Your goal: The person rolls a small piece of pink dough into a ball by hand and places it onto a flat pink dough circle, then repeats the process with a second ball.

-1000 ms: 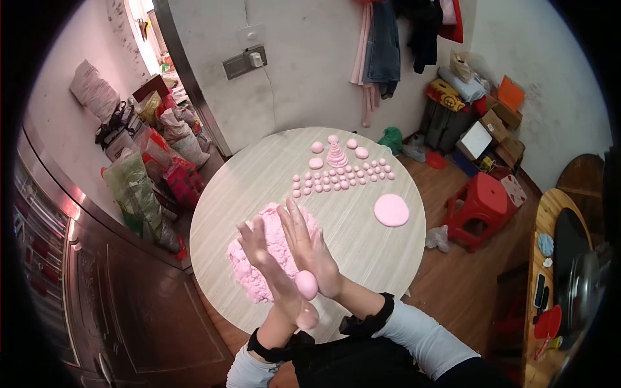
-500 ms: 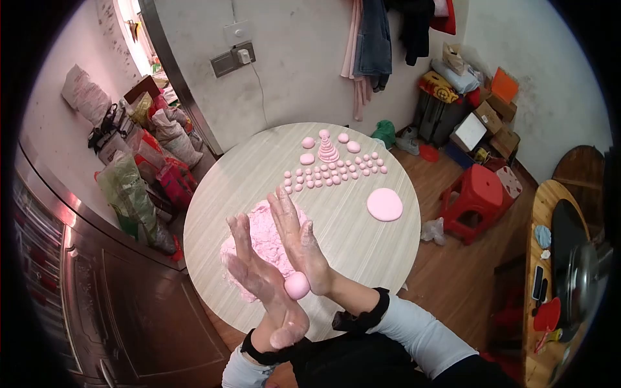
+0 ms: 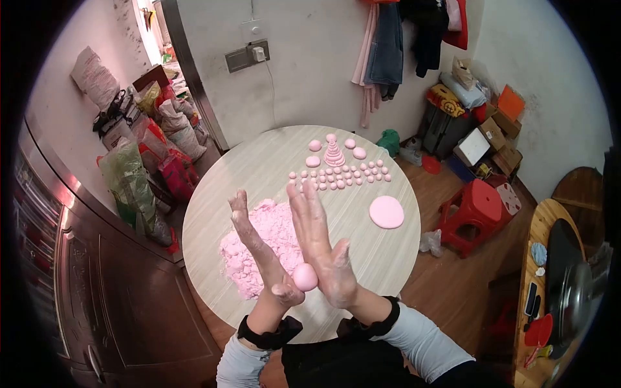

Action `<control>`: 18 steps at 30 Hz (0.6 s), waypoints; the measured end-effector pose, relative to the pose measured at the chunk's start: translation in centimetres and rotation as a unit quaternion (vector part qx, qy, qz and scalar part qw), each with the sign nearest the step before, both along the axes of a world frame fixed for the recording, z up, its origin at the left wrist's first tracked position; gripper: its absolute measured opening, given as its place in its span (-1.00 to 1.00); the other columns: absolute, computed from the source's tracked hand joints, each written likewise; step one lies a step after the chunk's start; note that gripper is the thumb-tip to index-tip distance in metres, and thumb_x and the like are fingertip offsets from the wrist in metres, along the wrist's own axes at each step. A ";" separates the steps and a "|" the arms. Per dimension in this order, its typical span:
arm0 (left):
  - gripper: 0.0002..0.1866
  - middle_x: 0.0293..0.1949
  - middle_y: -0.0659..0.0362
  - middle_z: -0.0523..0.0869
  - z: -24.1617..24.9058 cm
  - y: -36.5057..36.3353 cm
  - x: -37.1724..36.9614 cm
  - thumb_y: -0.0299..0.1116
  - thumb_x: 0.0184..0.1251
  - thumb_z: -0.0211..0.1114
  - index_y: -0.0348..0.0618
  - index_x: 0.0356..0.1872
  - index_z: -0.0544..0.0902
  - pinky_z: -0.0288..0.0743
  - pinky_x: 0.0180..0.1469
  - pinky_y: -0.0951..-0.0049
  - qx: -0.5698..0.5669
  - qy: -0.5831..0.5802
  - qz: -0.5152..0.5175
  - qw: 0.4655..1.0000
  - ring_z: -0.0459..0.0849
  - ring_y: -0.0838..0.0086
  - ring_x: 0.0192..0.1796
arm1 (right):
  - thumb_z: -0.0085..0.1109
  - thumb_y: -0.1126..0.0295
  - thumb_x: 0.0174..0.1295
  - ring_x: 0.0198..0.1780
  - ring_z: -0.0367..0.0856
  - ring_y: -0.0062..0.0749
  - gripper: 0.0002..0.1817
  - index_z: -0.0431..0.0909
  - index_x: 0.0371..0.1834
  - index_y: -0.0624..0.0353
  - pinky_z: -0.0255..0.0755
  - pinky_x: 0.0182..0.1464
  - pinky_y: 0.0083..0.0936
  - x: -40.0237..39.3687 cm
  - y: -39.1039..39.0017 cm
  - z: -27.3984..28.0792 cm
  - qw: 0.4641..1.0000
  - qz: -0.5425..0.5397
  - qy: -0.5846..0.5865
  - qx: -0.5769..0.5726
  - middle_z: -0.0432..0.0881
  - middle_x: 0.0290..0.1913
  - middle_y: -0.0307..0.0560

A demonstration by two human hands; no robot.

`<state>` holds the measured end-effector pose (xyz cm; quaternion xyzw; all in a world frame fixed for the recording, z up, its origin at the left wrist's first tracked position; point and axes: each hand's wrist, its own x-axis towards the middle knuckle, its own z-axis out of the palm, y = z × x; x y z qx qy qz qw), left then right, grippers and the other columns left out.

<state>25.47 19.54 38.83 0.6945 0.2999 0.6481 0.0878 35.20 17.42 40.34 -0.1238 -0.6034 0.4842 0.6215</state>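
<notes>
A smooth pink dough ball (image 3: 305, 277) is pressed between the heels of my two palms, above the near part of the round table. On its left side my left hand (image 3: 262, 249) stands edge-on with the fingers stretched up. My right hand (image 3: 321, 242) bears on the ball from the right, its fingers straight and thumb raised. Both palms have pale residue on them. Behind and left of my hands lies a crumbly heap of pink dough (image 3: 249, 258), partly hidden by my left hand.
The round table (image 3: 213, 200) also holds a flat pink disc (image 3: 386, 212), rows of small pink balls (image 3: 341, 184), a stacked pink cone (image 3: 334, 154) and several larger pieces. Red stools (image 3: 471, 210) stand to the right, bags (image 3: 129, 187) to the left. A wooden side table (image 3: 527, 323) is far right.
My left hand has turned more edge-on and slid nearer to me against the right, rolling the ball between the palms. The ball sits slightly farther right and higher in view. The camera view has shifted slightly.
</notes>
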 end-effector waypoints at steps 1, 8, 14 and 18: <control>0.09 0.46 -0.20 -0.09 -0.4 -0.2 0.3 0.60 0.08 -0.60 -0.02 0.49 -0.31 -0.37 0.42 -0.16 0.010 0.014 0.006 1.000 -0.11 -0.08 0.50 | -0.65 -0.35 0.30 0.54 -0.56 -0.13 -0.03 -0.57 0.47 0.24 -0.64 0.48 -0.18 0.1 0.4 0.4 1.000 -0.005 0.014 -0.007 -0.52 0.52 0.14; 0.05 0.41 -0.19 0.09 2.9 0.8 -0.8 0.55 0.15 -0.50 -0.05 0.49 -0.20 -0.44 0.46 -0.06 0.116 -0.140 0.024 0.983 -0.01 0.02 0.48 | -0.66 -0.35 0.30 0.55 -0.49 -0.11 -0.04 -0.55 0.48 0.22 -0.58 0.49 -0.18 -1.2 -1.1 -2.1 0.998 -0.015 -0.051 -0.046 -0.45 0.53 0.14; 0.05 0.44 -0.18 0.02 2.0 -1.5 0.7 0.57 0.13 -0.48 0.03 0.49 -0.28 -0.48 0.47 0.00 0.180 -0.022 -0.112 0.977 -0.04 0.01 0.49 | -0.73 -0.30 0.33 0.55 -0.45 -0.10 -0.09 -0.51 0.48 0.23 -0.55 0.49 -0.17 -0.5 1.4 0.4 0.997 -0.061 -0.027 -0.035 -0.43 0.53 0.17; 0.09 0.45 -0.21 -0.03 4.7 -1.1 0.1 0.61 0.09 -0.49 0.03 0.48 -0.35 -0.48 0.45 -0.06 0.090 -0.189 -0.058 0.976 -0.12 -0.02 0.50 | -0.68 -0.10 0.44 0.55 -0.41 -0.04 -0.21 -0.44 0.47 0.35 -0.52 0.48 -0.16 -0.7 0.5 -1.2 0.979 -0.143 -0.140 0.039 -0.37 0.52 0.24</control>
